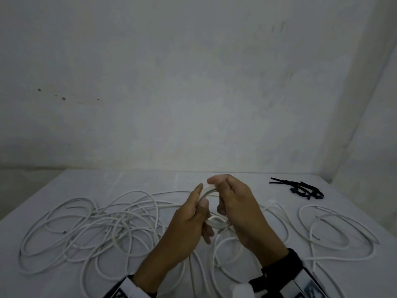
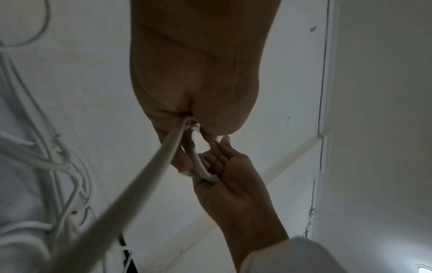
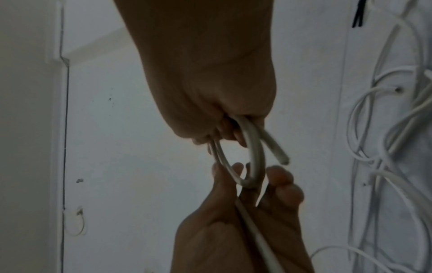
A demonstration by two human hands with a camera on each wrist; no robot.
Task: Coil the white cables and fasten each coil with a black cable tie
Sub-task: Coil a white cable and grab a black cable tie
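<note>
Both hands are gripping the small coil [image 1: 211,203]: left hand [image 1: 189,220] and right hand [image 1: 238,211] curled around it; the black ties [image 1: 300,189] are lying nearer the right, by the table's far right corner.

White cables [image 1: 111,224], plain, unpatterned, sprawled over white table covering [image 1: 90,181]. Small coil [image 1: 209,191] between hands: same white, greyish in shadow in wrist views. Cable ties [image 1: 300,188]: solid black. Wall [image 1: 193,82]: off-white, a few dark specks. Wrist straps [image 1: 285,267]: black; white blocks with black markings at the lower edge.
</note>
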